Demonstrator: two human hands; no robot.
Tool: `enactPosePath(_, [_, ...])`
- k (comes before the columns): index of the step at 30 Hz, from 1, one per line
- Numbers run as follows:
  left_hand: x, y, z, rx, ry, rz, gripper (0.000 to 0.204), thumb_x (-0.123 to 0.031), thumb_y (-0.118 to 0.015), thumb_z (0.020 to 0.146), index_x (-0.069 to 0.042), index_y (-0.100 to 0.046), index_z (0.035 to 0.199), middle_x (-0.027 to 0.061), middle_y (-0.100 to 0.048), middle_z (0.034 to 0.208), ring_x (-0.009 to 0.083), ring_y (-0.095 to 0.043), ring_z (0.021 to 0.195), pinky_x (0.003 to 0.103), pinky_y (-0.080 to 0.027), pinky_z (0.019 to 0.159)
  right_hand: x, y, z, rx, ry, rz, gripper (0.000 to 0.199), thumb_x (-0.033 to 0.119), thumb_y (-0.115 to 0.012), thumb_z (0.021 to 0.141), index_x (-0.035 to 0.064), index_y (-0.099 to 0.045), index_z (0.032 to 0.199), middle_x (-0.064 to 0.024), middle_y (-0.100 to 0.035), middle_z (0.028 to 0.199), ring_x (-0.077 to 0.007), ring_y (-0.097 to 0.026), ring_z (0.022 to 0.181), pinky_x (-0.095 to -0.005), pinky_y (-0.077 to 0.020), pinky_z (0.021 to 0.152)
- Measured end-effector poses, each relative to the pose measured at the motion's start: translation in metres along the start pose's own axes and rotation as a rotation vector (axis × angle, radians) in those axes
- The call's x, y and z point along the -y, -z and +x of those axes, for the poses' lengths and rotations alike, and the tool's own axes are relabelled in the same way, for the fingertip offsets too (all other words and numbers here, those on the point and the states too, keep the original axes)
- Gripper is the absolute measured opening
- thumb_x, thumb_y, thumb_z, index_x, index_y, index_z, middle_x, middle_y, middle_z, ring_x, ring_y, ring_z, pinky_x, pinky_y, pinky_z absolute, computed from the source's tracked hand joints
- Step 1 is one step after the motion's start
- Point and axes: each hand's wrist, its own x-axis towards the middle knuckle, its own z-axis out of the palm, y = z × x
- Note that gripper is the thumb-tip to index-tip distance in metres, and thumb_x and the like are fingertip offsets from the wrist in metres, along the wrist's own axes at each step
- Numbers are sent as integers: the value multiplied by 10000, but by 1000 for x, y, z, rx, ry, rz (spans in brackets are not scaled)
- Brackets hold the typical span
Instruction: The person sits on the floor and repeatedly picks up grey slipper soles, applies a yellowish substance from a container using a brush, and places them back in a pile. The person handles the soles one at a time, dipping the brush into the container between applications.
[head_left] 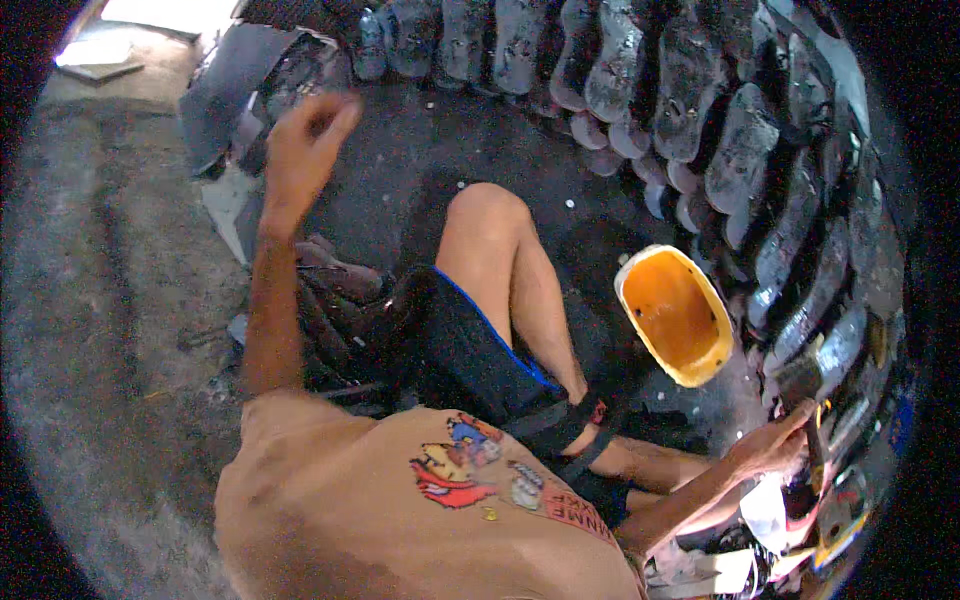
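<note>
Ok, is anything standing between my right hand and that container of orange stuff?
Nothing visible does: only floor shows between the right hand and the yellow-rimmed container. The nearby dark soles lie beyond the container, outside that gap.

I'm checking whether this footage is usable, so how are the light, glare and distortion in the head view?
Head view: bright patch at upper left blown out; glints on the dark sole-shaped pieces; grainy shadows; fisheye circle ringed in black, bending things near the rim; left hand looks slightly soft; orange-filled container clear enough.
</note>
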Motion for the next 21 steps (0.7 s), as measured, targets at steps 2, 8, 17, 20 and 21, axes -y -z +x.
enactPosePath(2, [50,-7,-79,63,92,103,289,-222,-733,935,-28,-717,1149,131,-753,981,247,-722,924,384,-559,838,42,21,-9,13,100,0,437,324,-718,987,-88,-720,1132,-176,-739,1138,-240,-697,959,-388,-550,908])
enactPosePath(8, [43,-98,-250,121,-24,38,488,-80,-830,790,3,-651,1236,212,-707,1025,380,-676,1012,456,-521,940,94,-14,-60,645,267,-104,222,170,-788,916,14,-757,1072,-123,-774,968,-186,-715,854,-336,-557,787])
enactPosePath(17, [109,-40,-191,259,359,-199,427,-105,-865,760,-16,-664,1126,156,-689,1079,309,-662,984,387,-525,904,53,-20,-80,434,356,-98,185,176,-774,923,8,-746,996,-87,-734,863,-152,-676,752,-317,-540,696])
enactPosePath(20, [50,60,-153,17,346,-70,402,-118,-788,895,-64,-629,1261,94,-653,1231,229,-624,1090,360,-510,958,51,7,-56,274,129,208,244,239,-680,1011,-3,-681,1040,11,-627,821,-71,-500,715,-255,-425,634])
enactPosePath(21, [26,58,-155,11,384,-283,385,-122,-765,918,-61,-625,1271,96,-639,1255,229,-610,1117,361,-498,979,50,10,-48,293,100,222,244,241,-668,1016,-3,-669,1033,11,-610,813,-70,-480,709,-250,-408,637])
